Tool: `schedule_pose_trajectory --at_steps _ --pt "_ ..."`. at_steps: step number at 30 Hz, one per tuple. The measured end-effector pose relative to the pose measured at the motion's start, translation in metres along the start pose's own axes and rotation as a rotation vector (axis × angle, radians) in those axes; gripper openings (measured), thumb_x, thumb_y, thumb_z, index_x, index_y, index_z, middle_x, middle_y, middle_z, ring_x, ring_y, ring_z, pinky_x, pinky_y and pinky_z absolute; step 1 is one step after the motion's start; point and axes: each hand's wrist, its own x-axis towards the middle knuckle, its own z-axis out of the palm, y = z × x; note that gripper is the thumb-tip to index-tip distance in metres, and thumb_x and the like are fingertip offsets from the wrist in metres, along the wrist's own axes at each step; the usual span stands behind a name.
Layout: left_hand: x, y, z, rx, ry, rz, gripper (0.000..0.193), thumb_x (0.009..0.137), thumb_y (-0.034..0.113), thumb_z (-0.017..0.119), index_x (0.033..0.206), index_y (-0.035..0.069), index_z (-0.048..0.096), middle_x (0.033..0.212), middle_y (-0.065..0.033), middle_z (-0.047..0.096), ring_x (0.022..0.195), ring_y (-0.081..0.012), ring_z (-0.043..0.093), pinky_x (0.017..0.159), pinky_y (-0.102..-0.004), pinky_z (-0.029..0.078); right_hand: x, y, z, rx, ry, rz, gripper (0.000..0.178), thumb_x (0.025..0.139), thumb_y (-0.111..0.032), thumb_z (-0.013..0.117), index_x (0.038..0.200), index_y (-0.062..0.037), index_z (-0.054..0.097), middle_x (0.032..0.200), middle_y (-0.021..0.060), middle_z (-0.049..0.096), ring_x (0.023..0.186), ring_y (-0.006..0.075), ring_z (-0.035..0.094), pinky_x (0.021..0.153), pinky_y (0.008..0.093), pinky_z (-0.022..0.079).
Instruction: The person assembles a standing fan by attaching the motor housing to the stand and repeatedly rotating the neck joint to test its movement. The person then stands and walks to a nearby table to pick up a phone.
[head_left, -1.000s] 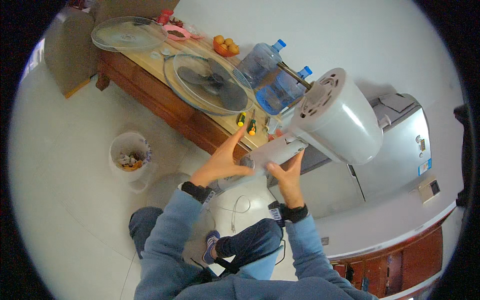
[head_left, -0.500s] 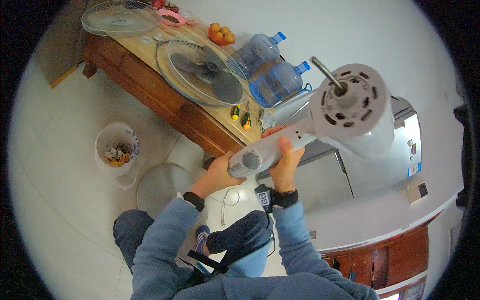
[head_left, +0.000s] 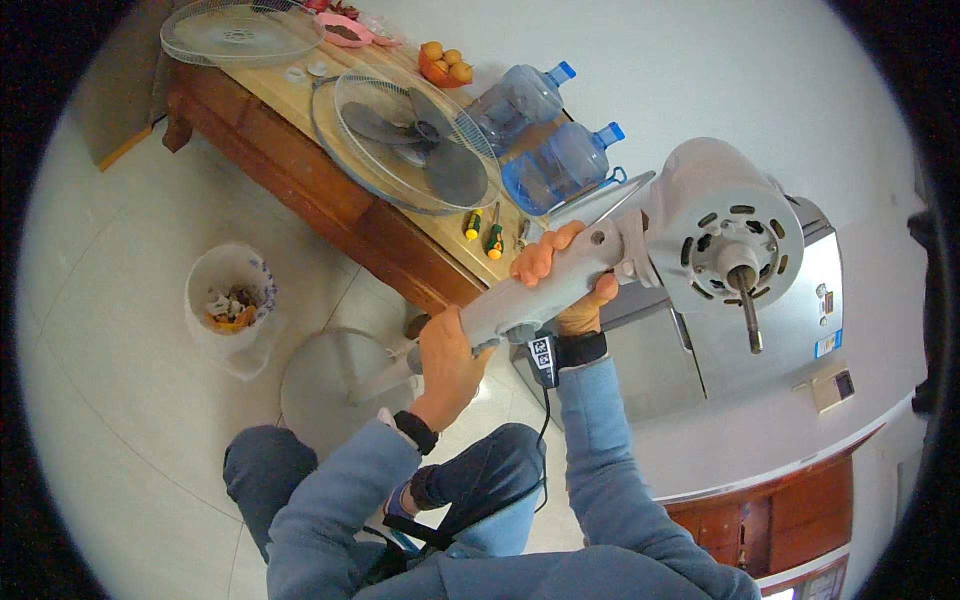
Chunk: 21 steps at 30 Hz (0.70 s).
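Both hands are around the white body of a pedestal fan stripped of its blades, which slants from lower left to upper right. My left hand (head_left: pixel 447 368) is closed around the lower end of the fan's neck (head_left: pixel 520 305), beside the grey knob. My right hand (head_left: pixel 583 316) grips the neck higher up, with fingertips over the far side and the thumb on the near side. Beyond it is the round motor housing (head_left: pixel 712 215), its bare metal shaft (head_left: pixel 748 315) pointing down. A thin pole (head_left: pixel 385 380) runs to the round base (head_left: pixel 315 385) on the floor.
On the wooden table (head_left: pixel 290 185) lie fan blades (head_left: pixel 455 172) in a wire grille, another grille (head_left: pixel 235 40), two screwdrivers (head_left: pixel 494 240) and an orange fruit bowl (head_left: pixel 440 75). Blue water bottles (head_left: pixel 560 165) stand behind. A lined bin (head_left: pixel 205 275) is left; a silver fridge (head_left: pixel 640 360) is right.
The fan body has rotated about its length, so the shaft now points down instead of up and left. My hands have shifted around the neck, and the pole to the base now shows.
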Motion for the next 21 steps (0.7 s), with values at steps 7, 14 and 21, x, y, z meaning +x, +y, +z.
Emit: schedule_pose_trajectory --at_steps 7,14,21 --pt "-0.007 -0.003 0.010 0.000 -0.120 -0.024 0.076 0.063 0.019 0.083 0.122 -0.004 0.042 0.108 -0.0225 0.053 0.101 -0.0391 0.050 0.086 -0.0458 0.040 -0.025 0.002 -0.015 0.015 0.162 0.003 0.091 0.059 -0.065 0.076 0.120 -0.0037 0.049 0.089 0.0180 0.061 0.082 0.0295 0.062 0.077 0.0450 0.051" --pt "-0.021 0.006 0.010 0.013 -0.184 0.020 0.074 0.062 0.018 0.083 0.121 -0.002 0.043 0.104 -0.0205 0.054 0.098 -0.0375 0.051 0.084 -0.0447 0.038 -0.069 -0.033 0.005 -0.311 0.436 0.167 0.115 0.060 -0.070 0.072 0.146 -0.0098 0.023 0.129 0.0206 0.052 0.113 0.0322 0.055 0.099 0.0484 0.045" --pt "-0.021 -0.002 -0.003 -0.014 -0.182 -0.006 0.073 0.061 0.014 0.082 0.121 -0.001 0.044 0.108 -0.0216 0.054 0.101 -0.0380 0.051 0.087 -0.0457 0.039 -0.123 -0.060 0.026 -0.151 0.495 -0.241 0.090 0.074 -0.064 0.065 0.144 -0.0223 0.028 0.140 0.0075 0.044 0.125 0.0326 0.045 0.106 0.0597 0.029"
